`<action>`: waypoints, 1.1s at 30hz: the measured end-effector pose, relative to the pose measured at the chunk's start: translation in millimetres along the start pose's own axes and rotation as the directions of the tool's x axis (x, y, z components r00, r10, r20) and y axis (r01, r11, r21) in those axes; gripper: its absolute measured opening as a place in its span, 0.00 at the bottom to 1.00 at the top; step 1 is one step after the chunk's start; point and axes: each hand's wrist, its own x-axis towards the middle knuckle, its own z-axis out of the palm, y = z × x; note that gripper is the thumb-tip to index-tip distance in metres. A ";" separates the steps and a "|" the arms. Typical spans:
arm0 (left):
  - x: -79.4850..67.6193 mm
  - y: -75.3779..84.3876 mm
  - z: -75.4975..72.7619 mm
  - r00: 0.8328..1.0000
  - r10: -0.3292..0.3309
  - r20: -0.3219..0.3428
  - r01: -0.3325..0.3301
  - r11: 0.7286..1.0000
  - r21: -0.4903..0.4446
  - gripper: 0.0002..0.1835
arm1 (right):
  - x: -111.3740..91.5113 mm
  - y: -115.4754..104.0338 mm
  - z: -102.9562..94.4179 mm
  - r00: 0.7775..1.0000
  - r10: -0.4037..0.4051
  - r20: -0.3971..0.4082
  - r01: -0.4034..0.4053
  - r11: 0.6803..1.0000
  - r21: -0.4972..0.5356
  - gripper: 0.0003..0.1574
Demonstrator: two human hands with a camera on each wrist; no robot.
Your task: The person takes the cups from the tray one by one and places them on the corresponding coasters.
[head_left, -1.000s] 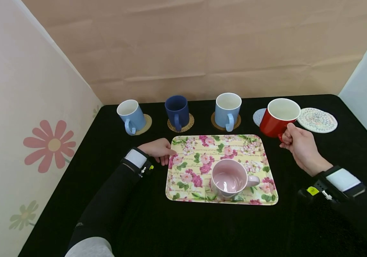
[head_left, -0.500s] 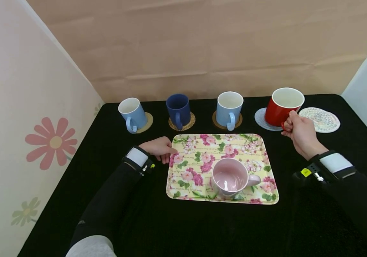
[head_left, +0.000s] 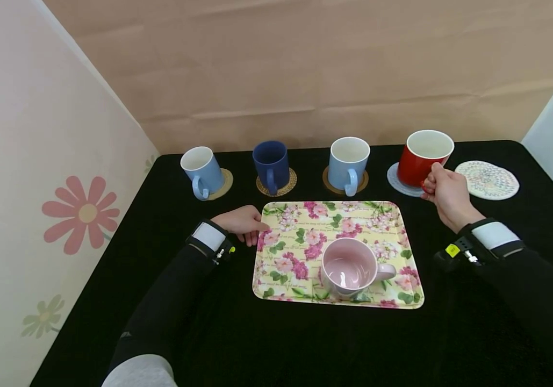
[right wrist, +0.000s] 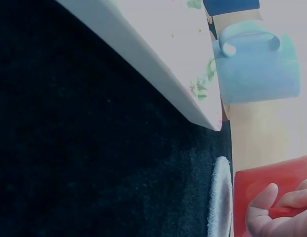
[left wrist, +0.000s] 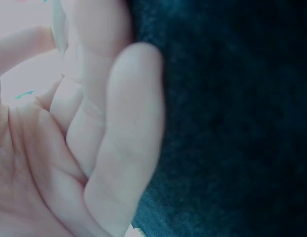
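My right hand (head_left: 452,196) holds a red mug (head_left: 414,167) by its handle, upright and close over a light blue round coaster (head_left: 400,185) at the back right. In the right wrist view the red mug's wall (right wrist: 252,185) stands right by the coaster's rim (right wrist: 218,197). My left hand (head_left: 238,223) pinches the left edge of a flowered tray (head_left: 300,252), its thumb on top; in the left wrist view curled fingers (left wrist: 131,118) hide most of that edge. A pale pink mug (head_left: 349,266) stands on the tray near its front, handle to the right.
Along the back stand a light blue mug (head_left: 202,174), a dark blue mug (head_left: 271,166) and another light blue mug (head_left: 347,166), each on a round coaster. Overlapping pale patterned coasters (head_left: 488,181) lie at the right. A brown paper backdrop (head_left: 276,70) rises behind.
The red mug in my right hand has moved back and right, then slightly left, from in front of the light blue coaster to over it. My left hand stays at the tray's edge.
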 end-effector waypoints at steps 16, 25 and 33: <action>-0.5 2.5 -0.7 1.000 -0.013 0.010 0.013 1.000 -0.001 0.18 | 2.2 7.3 0.7 1.000 0.022 -0.017 -0.021 0.999 0.049 0.25; -0.5 3.1 -1.0 1.000 -0.025 0.007 0.025 1.000 -0.006 0.18 | 2.3 9.9 2.2 0.999 0.023 -0.026 -0.020 0.995 0.101 0.27; 0.7 1.7 -1.6 1.000 -0.017 0.011 0.017 1.000 -0.003 0.18 | 3.4 12.9 3.3 0.999 0.006 -0.032 -0.003 0.995 0.096 0.27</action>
